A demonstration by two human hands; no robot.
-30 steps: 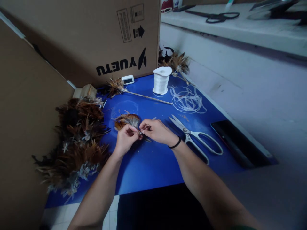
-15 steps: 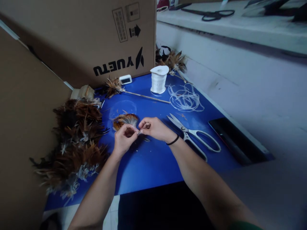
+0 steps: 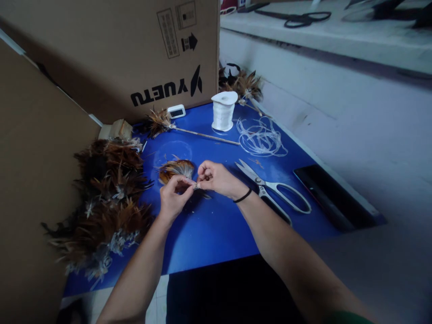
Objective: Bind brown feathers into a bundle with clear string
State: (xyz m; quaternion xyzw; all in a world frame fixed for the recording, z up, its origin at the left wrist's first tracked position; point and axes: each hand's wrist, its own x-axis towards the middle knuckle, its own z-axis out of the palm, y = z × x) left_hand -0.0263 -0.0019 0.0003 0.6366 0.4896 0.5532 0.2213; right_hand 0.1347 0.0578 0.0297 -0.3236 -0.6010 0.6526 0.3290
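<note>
Our left hand [image 3: 173,193] has thumb and forefinger pinched on the base of a feather bunch [image 3: 177,170], whose brown tips fan out over the blue surface [image 3: 209,238], away from us. Our right hand [image 3: 218,180] meets it there, thumb close against the left fingertips; whether its own grip is clamped on anything, we cannot tell.

Toward us, a speckled stretch of surface runs to the near edge, giving our wrists room. On the right, open silver scissors [image 3: 259,181] lie just beside our forearm, limiting sideways movement, and a dark flat device [image 3: 332,195] lies along the right edge. On the left, a feather pile [image 3: 111,216] crowds that side down to the near corner.

Farther out, a feathered stick [image 3: 205,135] lies crosswise, its end near a loose tangle of clear strip [image 3: 261,138]. A white spool [image 3: 224,114] stands beyond, near the cardboard box [image 3: 182,22] bounding the far edge.
</note>
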